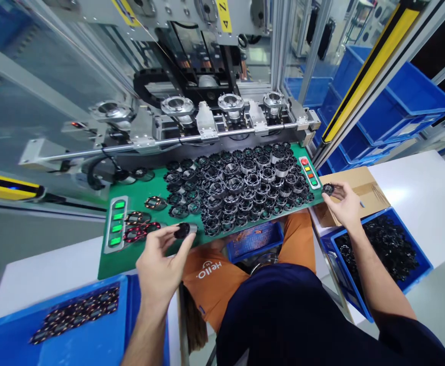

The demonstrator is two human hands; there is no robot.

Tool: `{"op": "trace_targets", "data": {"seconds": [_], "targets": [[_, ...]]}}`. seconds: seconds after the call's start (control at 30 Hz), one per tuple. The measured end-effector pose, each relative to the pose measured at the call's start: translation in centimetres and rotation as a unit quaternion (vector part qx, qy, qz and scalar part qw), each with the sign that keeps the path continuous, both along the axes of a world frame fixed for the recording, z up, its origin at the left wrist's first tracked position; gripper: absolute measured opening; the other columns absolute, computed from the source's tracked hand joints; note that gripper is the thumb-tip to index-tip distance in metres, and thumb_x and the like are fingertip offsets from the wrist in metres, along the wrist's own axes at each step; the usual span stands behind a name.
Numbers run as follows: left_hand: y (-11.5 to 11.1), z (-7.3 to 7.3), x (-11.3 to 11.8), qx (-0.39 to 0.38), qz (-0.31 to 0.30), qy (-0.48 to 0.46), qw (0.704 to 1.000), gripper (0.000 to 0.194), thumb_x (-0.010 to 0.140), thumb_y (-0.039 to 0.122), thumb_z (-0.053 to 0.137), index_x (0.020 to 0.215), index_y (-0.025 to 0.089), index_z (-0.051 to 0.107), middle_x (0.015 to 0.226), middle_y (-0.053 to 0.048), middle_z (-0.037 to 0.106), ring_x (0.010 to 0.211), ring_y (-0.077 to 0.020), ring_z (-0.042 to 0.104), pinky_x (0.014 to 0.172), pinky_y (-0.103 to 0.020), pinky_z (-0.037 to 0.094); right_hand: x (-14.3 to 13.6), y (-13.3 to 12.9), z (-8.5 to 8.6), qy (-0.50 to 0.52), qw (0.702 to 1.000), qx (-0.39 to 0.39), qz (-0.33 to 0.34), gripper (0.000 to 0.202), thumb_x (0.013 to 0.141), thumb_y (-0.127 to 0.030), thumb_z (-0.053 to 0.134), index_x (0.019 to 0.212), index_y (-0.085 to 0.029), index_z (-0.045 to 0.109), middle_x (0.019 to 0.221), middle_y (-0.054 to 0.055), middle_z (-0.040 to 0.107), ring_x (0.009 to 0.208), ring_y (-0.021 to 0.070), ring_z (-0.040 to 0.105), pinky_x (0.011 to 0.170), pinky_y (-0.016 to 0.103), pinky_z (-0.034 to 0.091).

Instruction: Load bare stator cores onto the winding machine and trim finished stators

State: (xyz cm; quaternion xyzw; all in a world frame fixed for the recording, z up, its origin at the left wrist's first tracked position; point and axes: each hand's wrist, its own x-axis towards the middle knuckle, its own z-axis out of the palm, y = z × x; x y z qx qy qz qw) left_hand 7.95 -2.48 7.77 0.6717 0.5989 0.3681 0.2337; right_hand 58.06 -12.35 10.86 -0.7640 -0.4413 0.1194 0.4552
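My left hand (165,259) pinches a black and silver ring part (184,230) over the front edge of the green work surface (130,259). Out to the right, my right hand (344,203) grips a small black ring (328,189) beside a cardboard box. Between the hands, many black and silver ring parts (245,188) stand packed together, some stacked on others. Near my left hand lie red-wound rings (142,232) and a copper-wound ring (155,203).
Behind the surface runs a metal rail (191,138) with round silver fixtures (177,105). Button panels (116,223) flank the parts. A blue bin (428,264) of black pieces is at right, a blue tray (85,345) of copper-wound rings at lower left.
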Motion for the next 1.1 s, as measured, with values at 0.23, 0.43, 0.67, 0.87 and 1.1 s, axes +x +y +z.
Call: {"op": "trace_targets", "data": {"seconds": [0.23,0.43,0.67,0.87,1.1], "targets": [[-0.5,-1.3,-0.1,0.065,-0.012,0.117,0.991,0.048,0.101,0.063,0.071,0.13,0.025,0.078,0.115,-0.01,0.08,0.102,-0.0319,0.073,0.1,-0.051,0.063,0.1,0.2,-2.3,-0.13,0.991,-0.018,-0.016,0.053,0.087,-0.065,0.079,0.116,-0.02,0.081,0.108,0.014,0.082,0.1,0.0318,0.073,0.099,0.056,0.063],[-0.7,-1.7,-0.3,0.103,0.033,0.122,0.987,0.047,0.101,0.059,0.073,0.134,0.025,0.077,0.115,-0.011,0.079,0.11,-0.034,0.071,0.107,-0.053,0.059,0.2,-0.3,-3.0,-0.121,0.992,-0.018,-0.024,0.057,0.089,-0.066,0.078,0.121,-0.018,0.079,0.1,0.011,0.077,0.092,0.0277,0.069,0.092,0.049,0.061],[0.3,2.9,-0.1,0.148,0.024,0.1,0.984,0.043,0.099,0.058,0.077,0.134,0.032,0.079,0.115,-0.004,0.081,0.101,-0.0304,0.074,0.103,-0.052,0.062,0.9,1.7,2.1,-0.13,0.991,0.025,0.0,0.052,0.087,-0.058,0.084,0.124,-0.022,0.078,0.102,0.007,0.077,0.087,0.0244,0.068,0.087,0.045,0.059],[8.0,14.2,3.5,0.163,-0.021,0.015,0.986,0.059,0.089,0.06,0.087,0.135,0.023,0.08,0.119,-0.003,0.084,0.094,-0.0233,0.079,0.099,-0.047,0.067,0.3,11.7,14.4,-0.277,0.932,0.078,0.219,0.039,0.092,-0.043,0.08,0.127,-0.024,0.079,0.107,0.006,0.075,0.083,0.0209,0.065,0.082,0.041,0.057],[23.6,20.9,13.6,0.18,-0.172,0.118,0.961,0.046,0.082,0.044,0.088,0.123,0.024,0.081,0.113,-0.003,0.085,0.1,-0.022,0.079,0.1,-0.039,0.063,-1.1,28.9,19.3,-0.361,0.893,-0.039,0.266,0.039,0.088,-0.021,0.072,0.127,-0.023,0.076,0.126,0.009,0.079,0.106,0.0288,0.073,0.107,0.048,0.059]]}}
